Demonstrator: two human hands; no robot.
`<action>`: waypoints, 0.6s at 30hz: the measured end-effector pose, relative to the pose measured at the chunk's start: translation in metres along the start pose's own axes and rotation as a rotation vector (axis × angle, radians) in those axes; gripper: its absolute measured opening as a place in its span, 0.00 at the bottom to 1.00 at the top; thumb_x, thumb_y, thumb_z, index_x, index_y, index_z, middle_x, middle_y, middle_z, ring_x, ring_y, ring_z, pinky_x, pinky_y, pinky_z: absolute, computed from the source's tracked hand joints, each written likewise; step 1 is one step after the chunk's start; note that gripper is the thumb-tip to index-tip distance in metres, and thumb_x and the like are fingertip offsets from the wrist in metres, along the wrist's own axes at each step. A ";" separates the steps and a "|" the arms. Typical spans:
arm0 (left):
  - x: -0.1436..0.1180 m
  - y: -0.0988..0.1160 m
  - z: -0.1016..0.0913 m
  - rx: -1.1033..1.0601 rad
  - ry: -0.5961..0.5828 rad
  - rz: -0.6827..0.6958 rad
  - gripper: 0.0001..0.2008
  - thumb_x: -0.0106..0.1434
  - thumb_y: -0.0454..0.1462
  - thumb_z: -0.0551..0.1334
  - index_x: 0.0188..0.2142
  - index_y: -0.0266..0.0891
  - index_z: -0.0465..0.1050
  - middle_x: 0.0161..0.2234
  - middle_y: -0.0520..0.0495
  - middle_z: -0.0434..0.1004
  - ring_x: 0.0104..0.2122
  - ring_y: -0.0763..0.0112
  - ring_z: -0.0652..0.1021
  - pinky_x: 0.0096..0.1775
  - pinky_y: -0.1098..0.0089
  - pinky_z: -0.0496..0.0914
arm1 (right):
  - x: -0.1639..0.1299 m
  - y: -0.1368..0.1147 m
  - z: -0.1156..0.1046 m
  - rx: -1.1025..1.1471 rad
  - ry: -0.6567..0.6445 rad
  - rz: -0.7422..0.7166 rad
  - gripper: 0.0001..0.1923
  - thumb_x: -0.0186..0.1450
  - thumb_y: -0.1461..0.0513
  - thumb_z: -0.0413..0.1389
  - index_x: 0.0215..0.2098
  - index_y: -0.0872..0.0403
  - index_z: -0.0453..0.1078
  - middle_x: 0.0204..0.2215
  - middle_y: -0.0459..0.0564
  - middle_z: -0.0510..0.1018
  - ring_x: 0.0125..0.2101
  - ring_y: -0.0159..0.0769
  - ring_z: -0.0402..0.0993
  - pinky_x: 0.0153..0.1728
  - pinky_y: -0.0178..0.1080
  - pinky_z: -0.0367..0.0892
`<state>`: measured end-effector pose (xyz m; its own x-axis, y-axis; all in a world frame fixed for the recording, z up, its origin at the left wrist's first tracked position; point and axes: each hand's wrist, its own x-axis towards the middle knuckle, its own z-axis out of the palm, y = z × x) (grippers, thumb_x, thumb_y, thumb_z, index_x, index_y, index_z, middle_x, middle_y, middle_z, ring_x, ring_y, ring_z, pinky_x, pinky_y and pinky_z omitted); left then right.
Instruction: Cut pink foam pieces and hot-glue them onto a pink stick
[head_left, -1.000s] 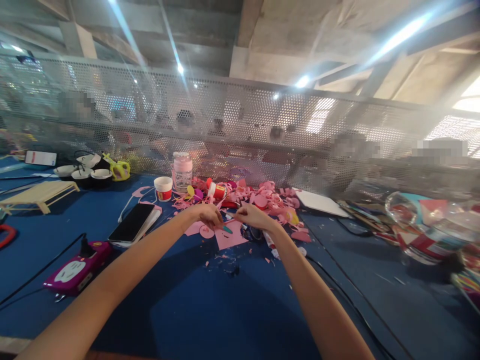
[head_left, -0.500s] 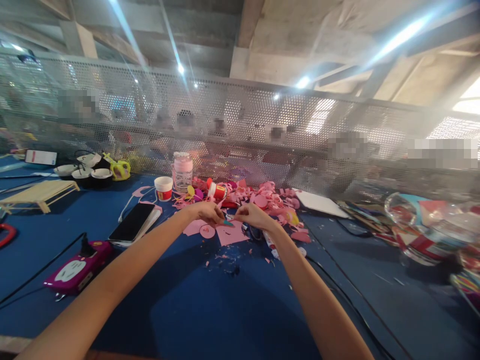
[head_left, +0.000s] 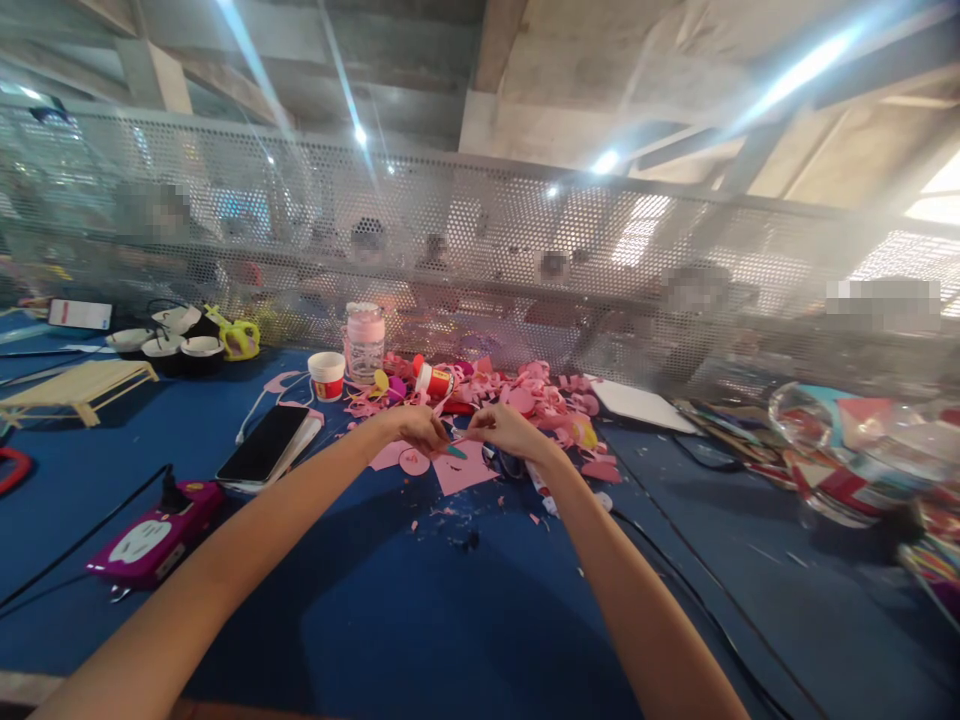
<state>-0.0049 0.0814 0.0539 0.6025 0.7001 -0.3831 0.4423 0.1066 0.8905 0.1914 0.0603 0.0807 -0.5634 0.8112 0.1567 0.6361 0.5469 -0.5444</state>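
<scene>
Over the middle of the blue table, my left hand (head_left: 421, 430) has its fingers closed round a small flat teal piece (head_left: 454, 451). My right hand (head_left: 501, 428) is beside it with thumb and fingers pinched together. Whatever sits in that pinch is too small to make out. Just below both hands lies a pink sheet (head_left: 463, 476) with small dark marks. To its left is a round pink disc (head_left: 414, 461) with a drawing on it. Behind the hands spreads a heap of pink scraps (head_left: 536, 385).
A red-and-white tub (head_left: 328, 378) and a pink-lidded jar (head_left: 365, 340) stand at the back. On the left are a black phone (head_left: 264, 445), a purple power socket (head_left: 154, 535) and a small wooden rack (head_left: 82, 388). Clear plastic containers (head_left: 862, 480) sit right. A perforated screen (head_left: 480, 250) borders the table.
Both hands stay almost in the same place. The teal piece in the left hand has shifted very slightly downward; otherwise the table looks the same.
</scene>
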 end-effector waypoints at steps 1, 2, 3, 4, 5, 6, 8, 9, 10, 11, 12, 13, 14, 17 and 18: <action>0.000 0.000 0.000 0.001 0.003 -0.002 0.10 0.39 0.32 0.66 0.26 0.34 0.75 0.18 0.53 0.74 0.22 0.75 0.74 0.32 0.71 0.70 | 0.000 -0.001 0.000 0.008 -0.001 -0.002 0.14 0.53 0.55 0.55 0.24 0.59 0.73 0.21 0.49 0.75 0.22 0.30 0.66 0.24 0.32 0.58; 0.001 0.000 0.000 0.004 0.005 -0.004 0.10 0.39 0.32 0.66 0.26 0.34 0.75 0.18 0.53 0.73 0.22 0.75 0.74 0.32 0.71 0.70 | 0.000 -0.001 -0.001 0.016 -0.002 -0.003 0.14 0.53 0.55 0.56 0.24 0.59 0.73 0.21 0.49 0.75 0.22 0.30 0.67 0.24 0.32 0.59; 0.001 -0.001 -0.001 0.007 0.006 -0.006 0.10 0.39 0.31 0.65 0.26 0.34 0.75 0.18 0.53 0.73 0.22 0.75 0.74 0.32 0.71 0.70 | -0.001 -0.002 -0.001 0.025 -0.004 -0.002 0.15 0.53 0.55 0.56 0.25 0.60 0.73 0.21 0.49 0.75 0.22 0.30 0.67 0.24 0.32 0.59; 0.002 -0.002 -0.001 0.011 0.007 -0.007 0.10 0.39 0.31 0.65 0.26 0.34 0.75 0.19 0.53 0.73 0.22 0.75 0.74 0.33 0.70 0.70 | -0.001 -0.002 -0.001 0.034 -0.006 -0.001 0.15 0.52 0.54 0.56 0.25 0.60 0.74 0.20 0.49 0.75 0.22 0.30 0.67 0.24 0.31 0.59; 0.003 -0.002 -0.001 0.016 0.006 -0.007 0.10 0.39 0.31 0.65 0.27 0.34 0.75 0.19 0.53 0.74 0.22 0.76 0.74 0.33 0.70 0.70 | -0.001 -0.002 -0.001 0.044 -0.010 0.001 0.16 0.52 0.54 0.56 0.25 0.60 0.74 0.20 0.49 0.75 0.22 0.30 0.67 0.24 0.31 0.59; 0.003 -0.003 -0.002 0.021 0.006 -0.007 0.10 0.40 0.31 0.65 0.27 0.34 0.75 0.20 0.52 0.74 0.22 0.76 0.74 0.33 0.70 0.70 | -0.001 -0.002 -0.001 0.053 -0.016 0.003 0.16 0.52 0.53 0.57 0.25 0.60 0.74 0.20 0.49 0.75 0.22 0.30 0.67 0.23 0.31 0.60; 0.004 -0.004 -0.002 0.031 0.001 -0.005 0.11 0.40 0.32 0.65 0.28 0.35 0.75 0.21 0.52 0.74 0.23 0.76 0.73 0.34 0.69 0.69 | -0.002 0.000 -0.002 0.067 -0.027 0.007 0.16 0.51 0.53 0.57 0.24 0.60 0.74 0.19 0.49 0.75 0.21 0.30 0.67 0.22 0.31 0.60; 0.005 -0.005 -0.003 0.036 -0.002 -0.003 0.11 0.40 0.32 0.65 0.28 0.35 0.75 0.21 0.52 0.74 0.23 0.76 0.73 0.33 0.69 0.69 | -0.002 0.001 -0.003 0.073 -0.033 0.010 0.16 0.51 0.52 0.57 0.24 0.59 0.74 0.18 0.49 0.75 0.21 0.30 0.67 0.22 0.31 0.60; 0.005 -0.005 -0.003 0.040 -0.006 -0.001 0.11 0.41 0.32 0.65 0.28 0.35 0.75 0.21 0.52 0.74 0.22 0.76 0.73 0.33 0.69 0.69 | -0.002 0.003 -0.004 0.079 -0.038 0.012 0.17 0.51 0.52 0.57 0.23 0.59 0.74 0.18 0.49 0.75 0.20 0.30 0.67 0.22 0.31 0.60; 0.004 -0.005 -0.004 0.044 -0.011 0.002 0.10 0.41 0.32 0.65 0.28 0.35 0.75 0.20 0.52 0.73 0.22 0.77 0.72 0.33 0.69 0.69 | -0.003 0.004 -0.005 0.086 -0.044 0.013 0.17 0.52 0.52 0.56 0.23 0.59 0.74 0.18 0.49 0.76 0.20 0.30 0.67 0.22 0.31 0.60; 0.004 -0.004 -0.004 0.048 -0.015 0.005 0.10 0.41 0.33 0.66 0.28 0.36 0.75 0.20 0.53 0.73 0.21 0.77 0.72 0.32 0.69 0.69 | -0.003 0.005 -0.007 0.095 -0.051 0.014 0.17 0.54 0.52 0.55 0.23 0.59 0.74 0.18 0.49 0.76 0.20 0.30 0.68 0.23 0.31 0.60; 0.004 -0.004 -0.005 0.051 -0.018 0.008 0.10 0.41 0.33 0.66 0.27 0.36 0.75 0.19 0.53 0.72 0.21 0.78 0.72 0.32 0.69 0.69 | -0.003 0.005 -0.008 0.105 -0.058 0.014 0.17 0.55 0.52 0.54 0.23 0.58 0.74 0.19 0.50 0.76 0.20 0.30 0.68 0.23 0.31 0.61; 0.003 -0.003 -0.005 0.053 -0.021 0.009 0.10 0.41 0.33 0.66 0.27 0.36 0.75 0.19 0.54 0.72 0.21 0.78 0.71 0.32 0.69 0.69 | -0.004 0.005 -0.008 0.116 -0.065 0.015 0.17 0.55 0.53 0.53 0.23 0.58 0.74 0.19 0.50 0.77 0.20 0.30 0.69 0.23 0.31 0.61; 0.002 -0.001 -0.004 0.053 -0.018 0.004 0.10 0.41 0.33 0.66 0.27 0.36 0.76 0.19 0.54 0.71 0.21 0.78 0.71 0.33 0.69 0.68 | -0.004 0.003 -0.009 0.147 -0.073 0.023 0.17 0.55 0.53 0.53 0.24 0.59 0.74 0.18 0.50 0.76 0.20 0.31 0.69 0.23 0.31 0.62; 0.001 -0.001 -0.004 0.052 -0.014 0.001 0.10 0.40 0.33 0.66 0.27 0.36 0.76 0.19 0.54 0.71 0.21 0.78 0.71 0.33 0.69 0.68 | -0.005 0.001 -0.009 0.157 -0.071 0.027 0.17 0.54 0.53 0.54 0.24 0.60 0.74 0.17 0.50 0.76 0.20 0.31 0.70 0.23 0.31 0.62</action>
<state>-0.0072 0.0849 0.0537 0.6120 0.6900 -0.3864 0.4759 0.0690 0.8768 0.1997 0.0593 0.0867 -0.5866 0.8054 0.0850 0.5643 0.4818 -0.6703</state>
